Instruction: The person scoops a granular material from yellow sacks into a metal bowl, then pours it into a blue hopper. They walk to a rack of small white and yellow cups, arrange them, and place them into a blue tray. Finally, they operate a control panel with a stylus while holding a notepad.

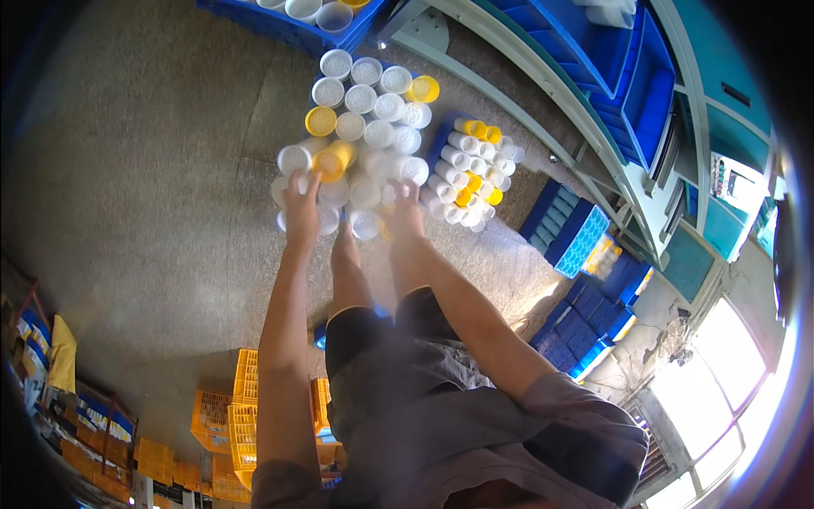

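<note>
A packed group of white cups (pixel 360 99) stands in front of me, with some yellow cups (pixel 321 120) among them. Their white contents or lids look grainy. My left hand (pixel 303 202) reaches over the near left of the group, fingers apart, against the rims of a white cup (pixel 294 159) and a tilted yellow cup (pixel 328 166). At the near right of the group is my right hand (pixel 405 206), close to another white cup (pixel 414 170). Blur covers its fingers and the cups between my hands, so a hold there cannot be made out.
To the right, more white and yellow cups (pixel 475 165) fill a blue crate. Another blue crate (pixel 292 25) with cups is at the top. Blue boxes (pixel 585 318) and teal-blue machinery (pixel 653 110) line the right; orange crates (pixel 243 433) stand at lower left.
</note>
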A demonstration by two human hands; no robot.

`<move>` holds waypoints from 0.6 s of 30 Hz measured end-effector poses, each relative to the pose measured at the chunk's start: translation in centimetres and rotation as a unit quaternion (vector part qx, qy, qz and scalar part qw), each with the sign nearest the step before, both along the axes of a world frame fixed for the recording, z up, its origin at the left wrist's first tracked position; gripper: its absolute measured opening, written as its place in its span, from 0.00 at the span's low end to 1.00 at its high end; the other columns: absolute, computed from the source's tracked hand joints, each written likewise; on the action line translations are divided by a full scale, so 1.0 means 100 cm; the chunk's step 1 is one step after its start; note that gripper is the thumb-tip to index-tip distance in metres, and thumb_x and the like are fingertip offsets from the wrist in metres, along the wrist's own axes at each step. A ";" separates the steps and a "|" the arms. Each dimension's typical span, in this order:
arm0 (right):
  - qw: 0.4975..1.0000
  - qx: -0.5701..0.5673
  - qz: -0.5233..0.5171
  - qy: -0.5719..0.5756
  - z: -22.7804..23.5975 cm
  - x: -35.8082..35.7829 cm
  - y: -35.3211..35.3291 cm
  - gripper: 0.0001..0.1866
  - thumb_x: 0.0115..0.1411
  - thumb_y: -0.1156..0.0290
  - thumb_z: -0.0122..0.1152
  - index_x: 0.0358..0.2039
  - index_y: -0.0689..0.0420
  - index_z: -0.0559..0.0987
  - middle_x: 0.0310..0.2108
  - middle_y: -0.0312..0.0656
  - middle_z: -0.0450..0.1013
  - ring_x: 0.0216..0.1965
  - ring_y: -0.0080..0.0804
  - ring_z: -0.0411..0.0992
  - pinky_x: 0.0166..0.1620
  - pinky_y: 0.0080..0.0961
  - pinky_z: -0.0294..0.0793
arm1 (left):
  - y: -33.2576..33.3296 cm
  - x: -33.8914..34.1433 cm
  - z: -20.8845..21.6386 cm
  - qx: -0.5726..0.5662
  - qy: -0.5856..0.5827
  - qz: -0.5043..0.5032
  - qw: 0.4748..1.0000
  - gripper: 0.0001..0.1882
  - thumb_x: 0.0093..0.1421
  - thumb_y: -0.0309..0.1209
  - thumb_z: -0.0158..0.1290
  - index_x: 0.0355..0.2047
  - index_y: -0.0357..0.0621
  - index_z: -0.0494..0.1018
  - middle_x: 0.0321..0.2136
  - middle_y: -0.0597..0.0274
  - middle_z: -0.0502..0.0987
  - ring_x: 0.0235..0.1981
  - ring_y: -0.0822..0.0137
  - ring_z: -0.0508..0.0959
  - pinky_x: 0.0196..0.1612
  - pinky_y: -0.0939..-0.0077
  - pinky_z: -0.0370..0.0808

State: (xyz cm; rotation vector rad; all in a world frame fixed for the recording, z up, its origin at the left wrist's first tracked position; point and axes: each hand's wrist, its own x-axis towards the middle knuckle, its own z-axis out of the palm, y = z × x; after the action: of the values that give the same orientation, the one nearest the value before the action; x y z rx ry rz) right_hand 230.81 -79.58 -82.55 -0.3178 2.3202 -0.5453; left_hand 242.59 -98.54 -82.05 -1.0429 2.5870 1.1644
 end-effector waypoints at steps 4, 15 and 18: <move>0.991 0.024 0.134 -0.013 0.003 0.005 -0.010 0.45 0.53 0.68 0.71 0.69 0.41 0.58 0.69 0.56 0.49 0.55 0.59 0.70 0.54 0.48 0.75 | 0.015 -0.016 -0.001 0.023 0.026 -0.054 0.998 0.42 0.52 0.11 0.48 0.68 0.56 0.63 0.66 0.41 0.57 0.57 0.35 0.67 0.60 0.50 0.69; 0.957 -0.237 -0.058 0.159 0.191 -0.265 -0.004 0.27 0.52 0.81 0.68 0.54 0.56 0.76 0.50 0.43 0.75 0.40 0.38 0.78 0.41 0.28 0.83 | -0.023 -0.273 0.179 0.119 0.160 -0.098 0.975 0.22 0.57 0.20 0.58 0.53 0.39 0.74 0.46 0.45 0.78 0.50 0.48 0.77 0.52 0.58 0.74; 0.891 -0.310 -0.079 0.323 0.227 -0.431 -0.008 0.22 0.55 0.83 0.64 0.51 0.59 0.75 0.42 0.46 0.75 0.41 0.40 0.78 0.37 0.27 0.83 | -0.023 -0.434 0.208 -0.031 0.315 -0.115 0.942 0.22 0.59 0.20 0.59 0.54 0.44 0.75 0.50 0.48 0.77 0.47 0.50 0.79 0.51 0.62 0.77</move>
State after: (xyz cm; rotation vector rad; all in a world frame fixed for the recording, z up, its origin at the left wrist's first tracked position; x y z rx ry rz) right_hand 187.74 -80.38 -59.82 -0.6979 2.7531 -1.4555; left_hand 199.19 -100.87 -61.27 -0.3800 3.1137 1.5573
